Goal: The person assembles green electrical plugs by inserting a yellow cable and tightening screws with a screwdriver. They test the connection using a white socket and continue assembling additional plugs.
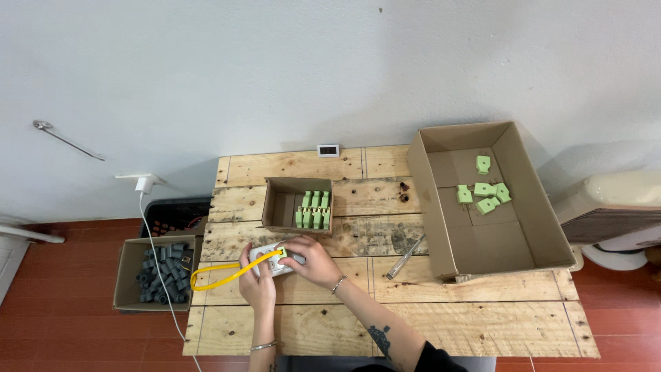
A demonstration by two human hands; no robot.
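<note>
Cardboard boxes are sitting on the wooden tabletop: a small box of green plugs behind both hands, a large box at right. Left hand and right hand are gripping a white device with a yellow cable

white device: mostly hidden under both hands | green part on it: too small to tell | fan: cut off right

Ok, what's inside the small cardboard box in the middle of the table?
The small cardboard box holds green plug-like pieces standing in neat rows along its right side. The left part looks bare, though the near wall hides some of the floor.
</note>
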